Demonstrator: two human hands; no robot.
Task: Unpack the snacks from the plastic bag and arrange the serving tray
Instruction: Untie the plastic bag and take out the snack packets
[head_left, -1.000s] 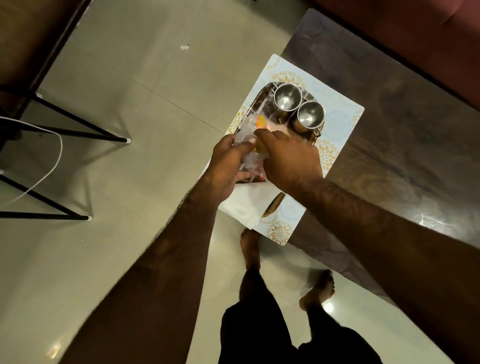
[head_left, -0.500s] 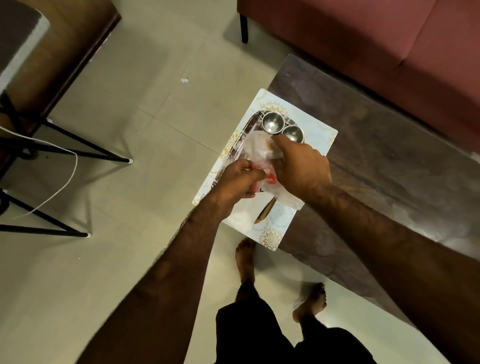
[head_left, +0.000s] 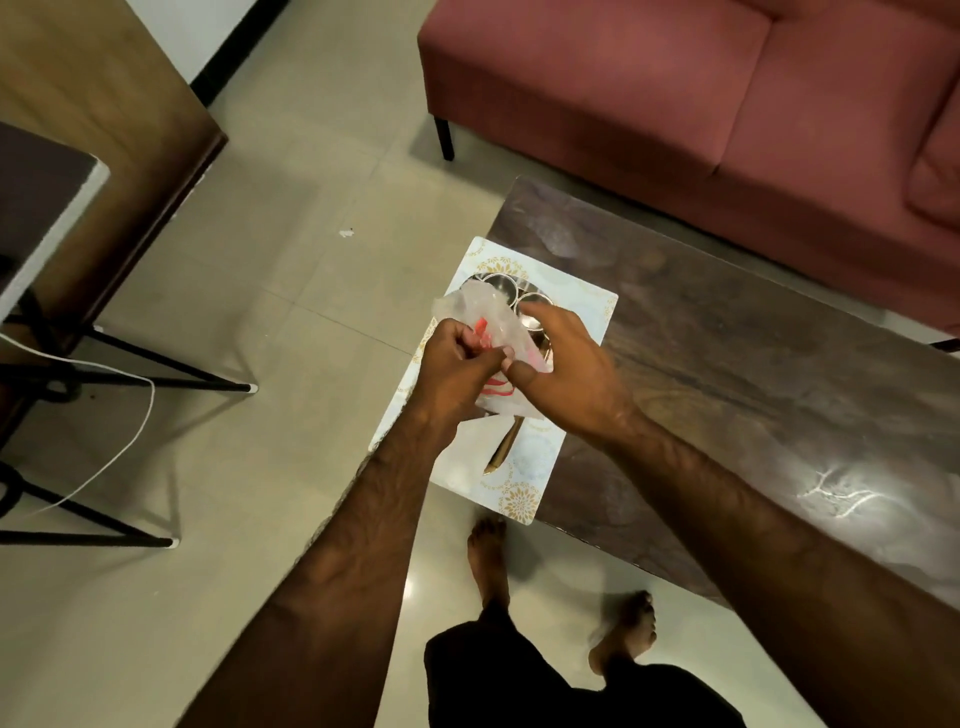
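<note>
A crumpled clear plastic bag (head_left: 485, 319) with red print is held up over the serving tray (head_left: 470, 285). My left hand (head_left: 454, 364) pinches its lower left part, and my right hand (head_left: 563, 371) grips it from the right, thumb toward the left hand. Two steel cups (head_left: 498, 283) stand at the tray's far end, half hidden by the bag. The tray rests on a white placemat (head_left: 524, 457) with gold flower prints at the dark wooden table's (head_left: 727, 374) left end. A golden spoon handle (head_left: 501, 452) pokes out below my hands. The bag's contents are hidden.
A red sofa (head_left: 675, 104) stands beyond the table. On the left are black metal furniture legs (head_left: 171, 382) and a white cable (head_left: 130, 447) on the tiled floor. My bare feet (head_left: 488, 561) stand at the table's near edge.
The view pulled back and tilted up, showing the sofa. Both hands lifted the bag higher off the tray and bunched it between them.
</note>
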